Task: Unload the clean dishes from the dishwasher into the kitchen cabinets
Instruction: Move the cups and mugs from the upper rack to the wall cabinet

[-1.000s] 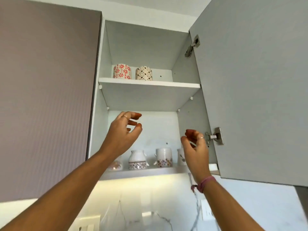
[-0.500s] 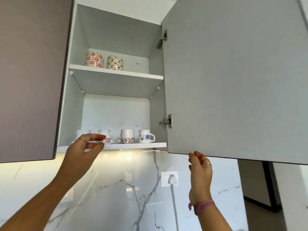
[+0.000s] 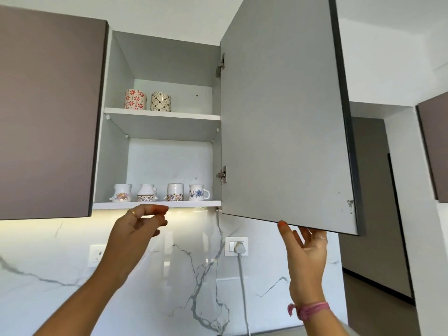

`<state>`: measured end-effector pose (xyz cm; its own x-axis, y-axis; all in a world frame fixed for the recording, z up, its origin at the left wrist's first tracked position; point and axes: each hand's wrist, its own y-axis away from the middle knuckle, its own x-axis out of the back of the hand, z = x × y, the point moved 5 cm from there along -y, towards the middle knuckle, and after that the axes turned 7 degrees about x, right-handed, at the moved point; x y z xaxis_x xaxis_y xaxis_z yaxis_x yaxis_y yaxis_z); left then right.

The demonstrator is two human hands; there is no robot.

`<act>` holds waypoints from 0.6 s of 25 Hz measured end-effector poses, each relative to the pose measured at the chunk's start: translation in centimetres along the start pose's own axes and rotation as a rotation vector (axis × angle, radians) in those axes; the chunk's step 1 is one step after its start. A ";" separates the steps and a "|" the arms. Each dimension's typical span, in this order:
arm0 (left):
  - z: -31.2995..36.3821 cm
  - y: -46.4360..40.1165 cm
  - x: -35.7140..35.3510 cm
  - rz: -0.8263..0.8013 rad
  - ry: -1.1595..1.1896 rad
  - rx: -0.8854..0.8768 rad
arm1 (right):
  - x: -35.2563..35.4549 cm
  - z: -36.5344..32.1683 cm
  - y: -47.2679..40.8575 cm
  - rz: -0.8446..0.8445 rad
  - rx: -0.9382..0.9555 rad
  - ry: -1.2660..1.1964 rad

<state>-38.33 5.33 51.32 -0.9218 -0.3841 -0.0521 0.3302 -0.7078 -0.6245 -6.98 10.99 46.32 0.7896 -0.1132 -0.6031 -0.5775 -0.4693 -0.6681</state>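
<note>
I see bare forearms, no sleeves. My right hand (image 3: pixel 306 253) wears a thin ring; a pink thread band (image 3: pixel 308 309) sits just below it. My left hand (image 3: pixel 135 229) has a gold ring, orange-painted nails.

Bright, even daylight fills the kitchen. A warm strip light under the cabinet (image 3: pixel 157 204) glares onto the marble wall (image 3: pixel 189 275), which shows soft sheen. The cabinet's inside is shaded grey. Wide-angle bending tilts the open door (image 3: pixel 283 117) and side edges. The left hand (image 3: pixel 135 229) is slightly blurred.
</note>
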 end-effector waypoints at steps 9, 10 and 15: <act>4.2 3.5 1.9 -0.056 0.010 -0.018 | -2.5 -2.8 4.2 -0.041 -0.039 0.070; 4.4 3.9 1.8 -0.073 0.010 -0.019 | -3.1 -2.7 5.1 -0.075 -0.037 0.115; 5.3 5.6 1.9 -0.145 0.013 -0.099 | -8.2 -2.5 9.3 -0.355 0.057 0.207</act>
<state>-37.21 -2.49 51.84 -0.9610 -0.2745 0.0345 0.1728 -0.6932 -0.6998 -18.31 5.40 46.17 0.9635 -0.1297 -0.2340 -0.2675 -0.4623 -0.8454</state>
